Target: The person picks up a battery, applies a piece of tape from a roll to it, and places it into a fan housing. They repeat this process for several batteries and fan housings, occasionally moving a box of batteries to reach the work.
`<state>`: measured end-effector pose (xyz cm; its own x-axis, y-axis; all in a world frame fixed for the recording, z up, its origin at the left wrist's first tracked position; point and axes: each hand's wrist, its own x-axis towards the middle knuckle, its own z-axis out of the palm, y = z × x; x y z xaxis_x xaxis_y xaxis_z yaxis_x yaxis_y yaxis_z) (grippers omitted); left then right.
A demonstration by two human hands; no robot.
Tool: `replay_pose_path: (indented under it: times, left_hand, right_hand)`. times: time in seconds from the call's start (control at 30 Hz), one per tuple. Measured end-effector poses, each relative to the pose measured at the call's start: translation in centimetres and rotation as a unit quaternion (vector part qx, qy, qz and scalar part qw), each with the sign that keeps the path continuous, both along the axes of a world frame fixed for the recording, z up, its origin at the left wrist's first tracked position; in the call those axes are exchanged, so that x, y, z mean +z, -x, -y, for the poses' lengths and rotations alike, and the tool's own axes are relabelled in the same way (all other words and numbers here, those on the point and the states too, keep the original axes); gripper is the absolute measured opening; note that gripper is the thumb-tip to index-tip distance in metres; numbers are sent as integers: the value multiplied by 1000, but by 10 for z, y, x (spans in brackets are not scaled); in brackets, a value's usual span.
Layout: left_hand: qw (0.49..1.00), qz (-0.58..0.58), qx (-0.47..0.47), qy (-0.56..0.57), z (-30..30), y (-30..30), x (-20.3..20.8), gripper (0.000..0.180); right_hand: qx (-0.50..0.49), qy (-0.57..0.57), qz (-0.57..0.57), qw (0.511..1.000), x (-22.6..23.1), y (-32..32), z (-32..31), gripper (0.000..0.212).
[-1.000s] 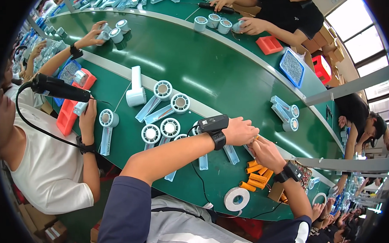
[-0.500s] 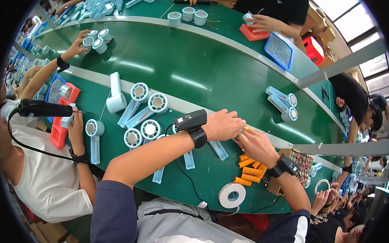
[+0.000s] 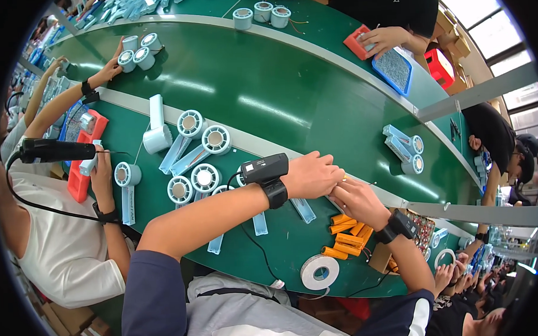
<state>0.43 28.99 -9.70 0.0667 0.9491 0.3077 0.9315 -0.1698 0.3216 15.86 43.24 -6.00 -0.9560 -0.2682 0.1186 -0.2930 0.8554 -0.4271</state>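
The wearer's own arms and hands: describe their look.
The left hand and right hand are bare. Each wrist wears a black strap carrying a black rectangular box; the left box bears a small white label. Both short sleeves are dark navy fabric, the right with a white patch.

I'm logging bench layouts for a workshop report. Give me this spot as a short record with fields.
Hands: left hand and right hand close together above the green table
Grip: hidden from this view; cannot tell
Below the right hand: orange cylinders, piled beside a cardboard box
Front edge: white tape roll, lying flat
Left of the hands: several light-blue fans
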Motion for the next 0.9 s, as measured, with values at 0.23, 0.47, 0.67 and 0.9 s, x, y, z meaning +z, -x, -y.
replay_pose_path:
  times: [0.23, 0.47, 0.67, 0.9]
  left_hand:
    - [1000, -7, -19, -2, -7, 1, 9, 16]
    - [993, 107, -11, 42, 1, 10, 6, 25]
    - [986, 16, -91, 138, -28, -8, 11, 32]
    - [956, 77, -30, 282, -47, 6, 11, 33]
  right_hand:
    - [-55, -83, 44, 994, -8, -13, -7, 11]
    - [-116, -79, -18, 990, -2, -30, 3, 25]
    - [-404, 179, 66, 895, -24, -67, 23, 35]
    - [-418, 117, -22, 901, -49, -37, 22, 34]
